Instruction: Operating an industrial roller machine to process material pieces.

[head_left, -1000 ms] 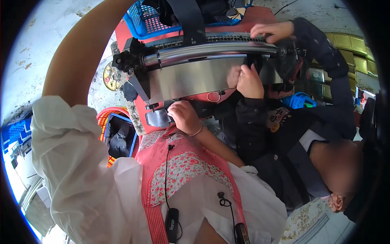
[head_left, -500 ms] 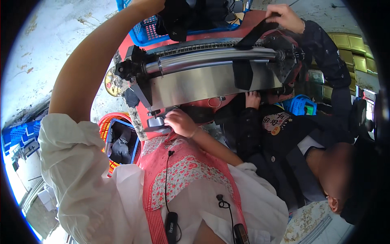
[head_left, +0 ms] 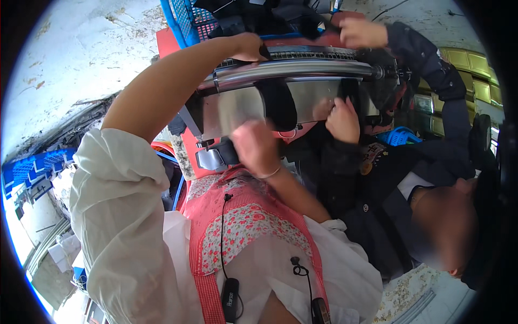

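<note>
My left hand reaches over the far side of a machine's shiny metal roller, its fingers closed on the end of a black fabric piece. The fabric passes the roller and hangs down over the sloping metal plate. My right hand, smeared by motion, is in front of the plate, left of the fabric's lower part; its fingers cannot be made out. Beside it, a grey metal part sits at the machine's near left corner.
A co-worker at the right has one hand by a second black strip at the plate and another hand behind the roller. A blue basket with black fabric stands beyond. Another blue basket is at the right.
My left hand has come from the far basket to the roller with black fabric. My right hand has left the grey metal part and risen toward the plate. The co-worker's near hand has moved up.
</note>
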Available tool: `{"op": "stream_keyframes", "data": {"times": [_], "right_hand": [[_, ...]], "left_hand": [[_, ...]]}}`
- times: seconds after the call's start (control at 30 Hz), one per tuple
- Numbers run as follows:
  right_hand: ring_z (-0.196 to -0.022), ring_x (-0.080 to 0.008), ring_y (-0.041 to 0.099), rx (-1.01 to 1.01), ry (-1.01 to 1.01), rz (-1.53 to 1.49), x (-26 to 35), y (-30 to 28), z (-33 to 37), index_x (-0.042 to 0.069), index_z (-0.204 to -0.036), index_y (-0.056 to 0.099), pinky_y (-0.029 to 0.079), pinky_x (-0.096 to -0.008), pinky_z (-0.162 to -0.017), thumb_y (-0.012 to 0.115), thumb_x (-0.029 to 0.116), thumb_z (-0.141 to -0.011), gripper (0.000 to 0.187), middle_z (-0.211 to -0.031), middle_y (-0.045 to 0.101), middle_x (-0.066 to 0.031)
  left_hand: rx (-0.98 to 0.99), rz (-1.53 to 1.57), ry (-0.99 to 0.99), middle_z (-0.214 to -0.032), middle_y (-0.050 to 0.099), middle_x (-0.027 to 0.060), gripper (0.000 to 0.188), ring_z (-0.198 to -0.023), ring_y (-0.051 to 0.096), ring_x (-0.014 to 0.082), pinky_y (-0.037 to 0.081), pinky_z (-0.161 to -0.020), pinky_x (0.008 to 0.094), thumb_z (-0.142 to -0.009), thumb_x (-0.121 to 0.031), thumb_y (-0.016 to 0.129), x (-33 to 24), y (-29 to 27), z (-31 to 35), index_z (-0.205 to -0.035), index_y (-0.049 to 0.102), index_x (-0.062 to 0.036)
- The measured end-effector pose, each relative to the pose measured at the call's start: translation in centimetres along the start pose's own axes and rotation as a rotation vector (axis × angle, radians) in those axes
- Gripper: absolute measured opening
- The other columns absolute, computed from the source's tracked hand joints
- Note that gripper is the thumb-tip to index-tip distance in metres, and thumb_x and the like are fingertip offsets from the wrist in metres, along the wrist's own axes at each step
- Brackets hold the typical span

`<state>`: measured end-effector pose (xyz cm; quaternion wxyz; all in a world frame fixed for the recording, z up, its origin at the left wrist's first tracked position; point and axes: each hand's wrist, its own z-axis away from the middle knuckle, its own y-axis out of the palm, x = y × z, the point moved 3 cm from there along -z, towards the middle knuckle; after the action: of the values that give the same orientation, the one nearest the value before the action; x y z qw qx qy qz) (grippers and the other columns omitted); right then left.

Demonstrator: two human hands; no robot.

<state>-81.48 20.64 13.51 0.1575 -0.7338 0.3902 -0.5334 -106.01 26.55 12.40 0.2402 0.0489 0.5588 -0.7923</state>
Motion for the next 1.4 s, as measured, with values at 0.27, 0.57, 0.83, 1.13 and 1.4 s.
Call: {"op": "stream_keyframes", "data": {"times": [0.27, 0.57, 0.83, 1.13, 1.4], "right_hand": [[-0.094, -0.0243, 0.05, 0.511, -0.174, 0.211, -0.8, 13.8, 8.0, 0.007, -0.093, 0.055, 0.04, -0.0385, -0.079, 0.052, 0.019, -0.079, 0.018, -0.091, 0.051, -0.0072], [-0.091, -0.0224, 0.05, 0.394, -0.111, 0.297, -1.0, 14.0, 7.8, 0.007, -0.087, 0.058, 0.04, -0.0373, -0.077, 0.051, 0.019, -0.08, 0.016, -0.085, 0.054, -0.0048], [-0.085, -0.0212, 0.053, 0.367, -0.235, -0.154, -0.1, 9.8, 6.3, 0.008, -0.074, 0.057, 0.042, -0.0352, -0.079, 0.056, 0.013, -0.075, 0.005, -0.082, 0.053, -0.0042], [-0.059, -0.0277, 0.058, -0.069, 0.648, -0.196, -4.9, -5.4, 0.6, 0.003, -0.106, 0.051, 0.045, -0.0337, -0.056, 0.066, 0.008, -0.08, 0.03, -0.07, 0.06, -0.0125], [-0.075, -0.0302, 0.054, 0.006, -0.014, 0.085, -0.4, 0.6, -0.3, 0.005, -0.087, 0.056, 0.043, -0.0414, -0.071, 0.061, 0.006, -0.078, 0.01, -0.081, 0.056, -0.0122]], "left_hand": [[-0.404, -0.038, 0.009, -0.097, 0.06, 0.0212, 0.03, -0.096, 0.056, 0.0372, 0.047, -0.082, 0.0433, -0.07, -0.02, 0.068, 0.6, -9.9, 1.3, -0.09, 0.063, 0.0015], [-0.727, -0.182, -0.191, -0.094, 0.061, 0.0228, 0.028, -0.092, 0.058, 0.04, 0.048, -0.078, 0.0441, -0.068, -0.014, 0.069, 5.0, -17.9, 3.9, -0.09, 0.061, 0.0014], [-0.605, -0.15, -0.224, -0.092, 0.059, 0.0225, 0.02, -0.088, 0.057, 0.0397, 0.047, -0.077, 0.0463, -0.074, -0.015, 0.065, 6.7, -12.4, 5.0, -0.088, 0.06, -0.0006], [-0.03, -0.25, 0.143, -0.106, 0.056, 0.0147, 0.038, -0.096, 0.054, 0.0351, 0.046, -0.082, 0.0404, -0.072, 0.005, 0.054, 1.3, -2.6, 2.0, -0.107, 0.057, -0.01], [0.019, 0.017, 0.164, -0.091, 0.061, 0.0181, 0.029, -0.091, 0.058, 0.0343, 0.046, -0.079, 0.0412, -0.081, -0.028, 0.061, 0.7, 1.0, -0.9, -0.097, 0.064, -0.0037]]}}
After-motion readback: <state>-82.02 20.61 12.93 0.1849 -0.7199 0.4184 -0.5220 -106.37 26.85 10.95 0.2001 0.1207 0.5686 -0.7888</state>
